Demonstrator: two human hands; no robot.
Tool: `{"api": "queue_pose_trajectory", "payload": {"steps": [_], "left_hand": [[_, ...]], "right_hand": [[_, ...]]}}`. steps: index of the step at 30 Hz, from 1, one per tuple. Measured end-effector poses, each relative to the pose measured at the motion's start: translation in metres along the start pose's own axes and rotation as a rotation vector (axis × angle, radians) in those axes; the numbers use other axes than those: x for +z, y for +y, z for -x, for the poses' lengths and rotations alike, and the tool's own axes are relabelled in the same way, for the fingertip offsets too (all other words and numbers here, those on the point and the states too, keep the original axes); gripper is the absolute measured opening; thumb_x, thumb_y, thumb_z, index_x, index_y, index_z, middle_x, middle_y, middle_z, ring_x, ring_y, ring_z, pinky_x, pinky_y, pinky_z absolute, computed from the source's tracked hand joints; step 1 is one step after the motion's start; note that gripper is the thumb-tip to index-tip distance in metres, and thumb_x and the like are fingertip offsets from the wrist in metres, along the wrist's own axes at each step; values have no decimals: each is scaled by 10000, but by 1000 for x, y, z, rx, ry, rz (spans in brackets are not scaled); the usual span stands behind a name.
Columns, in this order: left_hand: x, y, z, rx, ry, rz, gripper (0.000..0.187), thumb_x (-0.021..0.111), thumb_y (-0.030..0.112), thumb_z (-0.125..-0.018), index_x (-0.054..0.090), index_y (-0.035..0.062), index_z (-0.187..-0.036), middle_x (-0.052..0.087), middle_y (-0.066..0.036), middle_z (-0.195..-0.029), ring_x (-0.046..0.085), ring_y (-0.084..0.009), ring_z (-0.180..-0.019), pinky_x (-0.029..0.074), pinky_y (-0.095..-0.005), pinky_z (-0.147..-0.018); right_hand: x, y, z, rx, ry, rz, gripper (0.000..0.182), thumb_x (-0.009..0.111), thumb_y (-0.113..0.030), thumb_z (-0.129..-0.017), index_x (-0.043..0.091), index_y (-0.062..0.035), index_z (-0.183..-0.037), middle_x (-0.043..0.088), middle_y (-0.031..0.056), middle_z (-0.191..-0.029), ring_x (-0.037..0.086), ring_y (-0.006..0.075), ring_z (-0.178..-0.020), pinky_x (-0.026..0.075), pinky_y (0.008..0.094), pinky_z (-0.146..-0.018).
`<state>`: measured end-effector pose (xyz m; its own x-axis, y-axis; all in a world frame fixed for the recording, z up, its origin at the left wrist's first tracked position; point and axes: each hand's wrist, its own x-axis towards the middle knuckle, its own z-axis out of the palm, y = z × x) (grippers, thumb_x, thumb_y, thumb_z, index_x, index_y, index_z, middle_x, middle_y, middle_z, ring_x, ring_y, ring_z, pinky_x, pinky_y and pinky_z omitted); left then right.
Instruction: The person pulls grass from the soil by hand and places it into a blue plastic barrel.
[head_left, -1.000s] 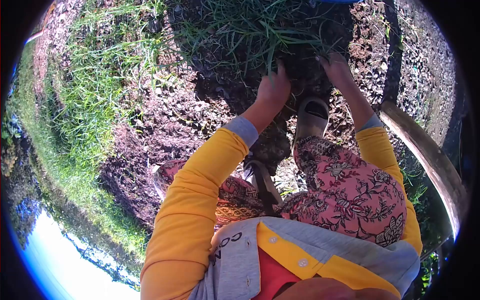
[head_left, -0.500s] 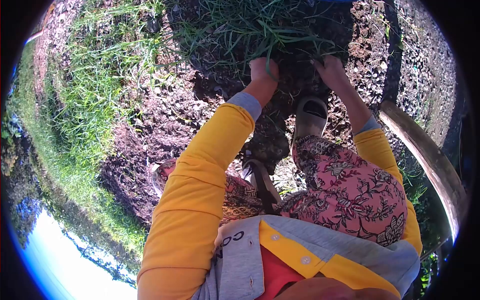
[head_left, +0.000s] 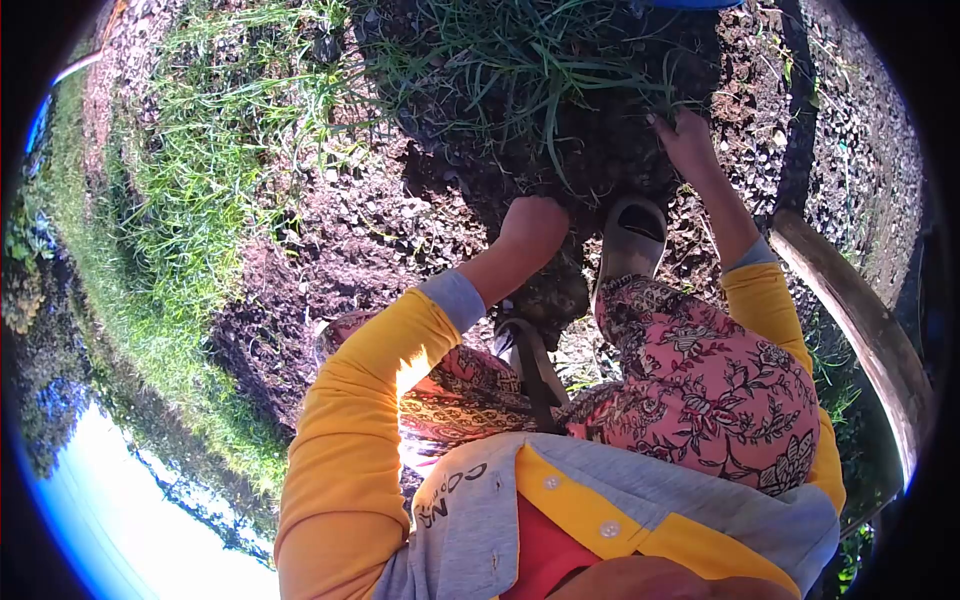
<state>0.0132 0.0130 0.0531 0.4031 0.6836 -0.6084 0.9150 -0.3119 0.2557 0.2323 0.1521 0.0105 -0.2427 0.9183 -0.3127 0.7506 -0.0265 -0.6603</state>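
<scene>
My left hand [head_left: 535, 228] is closed in a fist over the dark soil, just left of my shoe [head_left: 632, 235]. Whatever it may hold is hidden under the fingers. Farther out and to the right, my right hand [head_left: 690, 145] is curled at the edge of the shaded grass [head_left: 530, 70]. Thin blades meet its fingertips, and its thumb points left. Long green blades droop over the soil between and beyond both hands.
A curved wooden pole [head_left: 855, 320] lies at the right. Sunlit grass [head_left: 190, 200] spreads on the left beside brown soil [head_left: 330, 235] with dry bits. Part of a blue object [head_left: 700, 3] shows at the top edge. My floral trousers [head_left: 710, 380] are below the hands.
My left hand has pulled back toward my body, away from the grass, and stays closed. My right hand has shifted slightly to the right in view. More of the blue object shows.
</scene>
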Motion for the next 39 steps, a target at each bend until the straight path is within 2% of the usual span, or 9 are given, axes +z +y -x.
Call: {"api": "queue_pose_trajectory", "payload": {"steps": [5,6,8,11,15,18,21,27,39], "left_hand": [[7,-13,-17,-79,245,-68,131,544,149,-760,572,115,-884,624,-55,-737,646,-219,-692,507,-333,-556],[6,-17,-22,-89,238,-79,127,545,146,-760,578,114,-878,626,-57,-733,646,-218,-688,506,-332,-553],[2,-26,-26,-111,227,-106,121,548,142,-759,589,111,-868,631,-61,-723,646,-216,-682,505,-329,-548],[-2,-34,-18,2,-72,-87,116,558,144,-752,607,116,-853,638,-66,-709,646,-214,-659,506,-327,-539],[7,-27,9,-9,-78,-50,106,579,151,-738,620,123,-831,643,-67,-707,649,-216,-656,510,-329,-538],[18,-27,19,-78,-18,22,93,581,151,-738,611,115,-819,643,-70,-711,649,-222,-661,510,-329,-540],[10,-27,20,-113,1,30,89,568,141,-748,598,100,-821,642,-77,-713,649,-228,-664,511,-331,-540],[2,-36,1,-262,142,19,96,532,130,-773,589,90,-837,642,-89,-721,650,-239,-683,514,-339,-548],[4,-45,5,-342,82,76,123,504,131,-779,622,96,-790,645,-97,-733,648,-246,-686,510,-349,-556]], "right_hand": [[26,-14,14,-265,-156,-156,234,644,-213,-766,614,-38,-918,631,138,-793,610,295,-776,465,348,-703],[34,-16,17,-292,-239,-101,260,652,-194,-732,616,-80,-963,619,161,-909,589,315,-890,464,360,-767],[54,-21,23,-499,-277,-34,245,614,-160,-742,619,-101,-980,610,149,-947,587,300,-883,468,363,-779],[83,-31,26,-734,-258,140,271,532,-124,-763,613,-140,-1022,592,137,-1013,584,283,-889,474,373,-785],[109,-47,15,-868,-292,312,332,427,-121,-786,589,-153,-1074,583,135,-1049,590,277,-888,479,377,-769],[120,-63,2,-853,-216,409,304,418,-152,-810,580,-115,-1065,599,120,-993,598,279,-851,487,375,-736],[112,-90,-13,-437,-353,346,274,425,-190,-837,574,-76,-1035,613,112,-918,603,274,-812,490,386,-706],[118,-92,-28,-646,-245,669,286,429,-242,-856,583,-43,-993,630,115,-896,609,270,-833,481,410,-723],[111,-89,-54,-540,-492,557,235,513,-243,-790,589,-88,-950,603,156,-889,597,309,-835,492,426,-710]]}}
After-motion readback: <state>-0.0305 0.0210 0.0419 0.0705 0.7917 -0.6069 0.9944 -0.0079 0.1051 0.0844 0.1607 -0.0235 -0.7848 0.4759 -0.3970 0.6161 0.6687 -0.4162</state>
